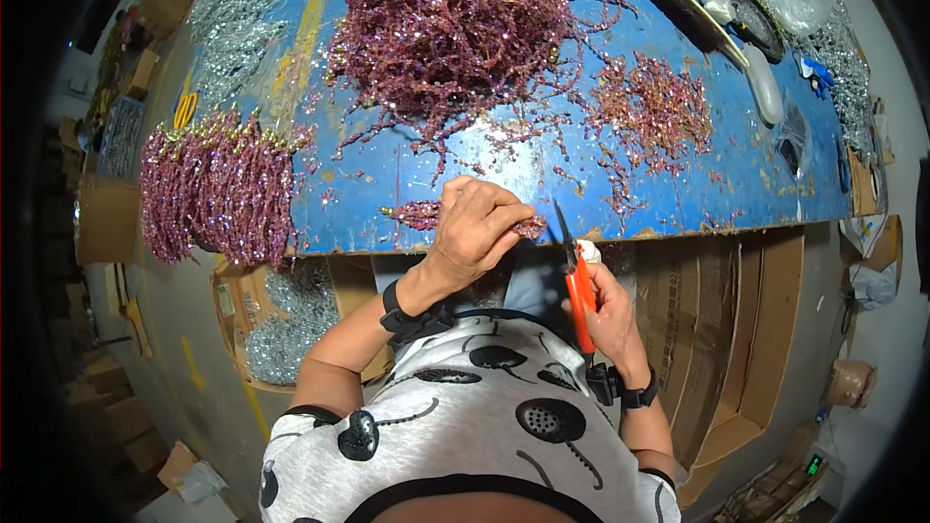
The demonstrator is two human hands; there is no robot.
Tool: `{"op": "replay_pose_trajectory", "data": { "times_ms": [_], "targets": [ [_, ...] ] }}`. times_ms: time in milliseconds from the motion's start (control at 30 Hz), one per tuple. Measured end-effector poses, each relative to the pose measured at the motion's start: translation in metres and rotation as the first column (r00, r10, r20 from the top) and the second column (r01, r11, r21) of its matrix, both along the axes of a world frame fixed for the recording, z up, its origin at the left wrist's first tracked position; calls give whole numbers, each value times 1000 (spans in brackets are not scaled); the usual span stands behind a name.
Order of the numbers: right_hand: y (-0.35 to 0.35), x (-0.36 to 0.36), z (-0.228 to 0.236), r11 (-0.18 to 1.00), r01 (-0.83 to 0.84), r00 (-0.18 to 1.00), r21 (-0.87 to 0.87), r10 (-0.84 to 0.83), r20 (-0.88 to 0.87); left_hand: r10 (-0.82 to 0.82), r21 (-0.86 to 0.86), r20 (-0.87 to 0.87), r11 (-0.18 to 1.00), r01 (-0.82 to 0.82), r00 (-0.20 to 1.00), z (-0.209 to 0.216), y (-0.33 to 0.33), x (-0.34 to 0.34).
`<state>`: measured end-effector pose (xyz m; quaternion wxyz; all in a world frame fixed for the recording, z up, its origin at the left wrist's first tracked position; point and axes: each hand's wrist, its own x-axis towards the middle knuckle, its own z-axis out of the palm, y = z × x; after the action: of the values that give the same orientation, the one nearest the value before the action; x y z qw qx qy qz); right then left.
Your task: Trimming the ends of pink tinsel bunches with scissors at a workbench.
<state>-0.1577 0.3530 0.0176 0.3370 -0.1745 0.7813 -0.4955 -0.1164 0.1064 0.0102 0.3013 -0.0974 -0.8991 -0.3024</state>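
My left hand [473, 230] is closed around a short bundle of glittery pink strands [415, 214] at the table's near edge. One end pokes out to the left and the other shows by my fingertips. My right hand [610, 312] grips orange-handled snips [578, 295], their dark pointed blades up and slightly apart, a little right of the bundle. Something white shows at that hand's fingers. Ahead of my hands lies a large tangled heap of pink glitter strands [450, 24]. Cut-off pink pieces [651, 111] are scattered to its right.
Finished-looking pink bundles [218, 189] hang over the blue table's [363, 203] left edge, with yellow-handled scissors [185, 110] behind them. Silver tinsel [237, 24] lies far left. A dark brush-like tool [683, 15] is at the far right. Cardboard boxes [717, 329] stand beneath the table.
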Motion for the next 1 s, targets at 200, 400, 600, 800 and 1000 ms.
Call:
{"op": "replay_pose_trajectory", "data": {
  "times_ms": [200, 400, 600, 800, 1000],
  "targets": [
    [4, 0, 27, 999, 35, 999, 10, -34, -31, 62, -24, 140, 998, -60, 988, -5, 4, -1],
    [25, -25, 28, 973, 224, 960, 49, -212, -182, 24, -109, 201, 994, -2, 979, -16, 6, 8],
    [28, -90, 11, 949, 282, 567, 143, -45, -822, 62, 19, 29, 998, -62, 998, 14, -18, 34],
    [23, -108, 17, 936, 278, 542, 216, 33, -840, 460, -4, 116, 887, -462, 880, 6, -78, 97],
    [-41, -65, 26, 994, -109, 541, -20, 42, -840, 419, -121, 262, 908, -401, 869, -1, -82, 113]
  ]
}}
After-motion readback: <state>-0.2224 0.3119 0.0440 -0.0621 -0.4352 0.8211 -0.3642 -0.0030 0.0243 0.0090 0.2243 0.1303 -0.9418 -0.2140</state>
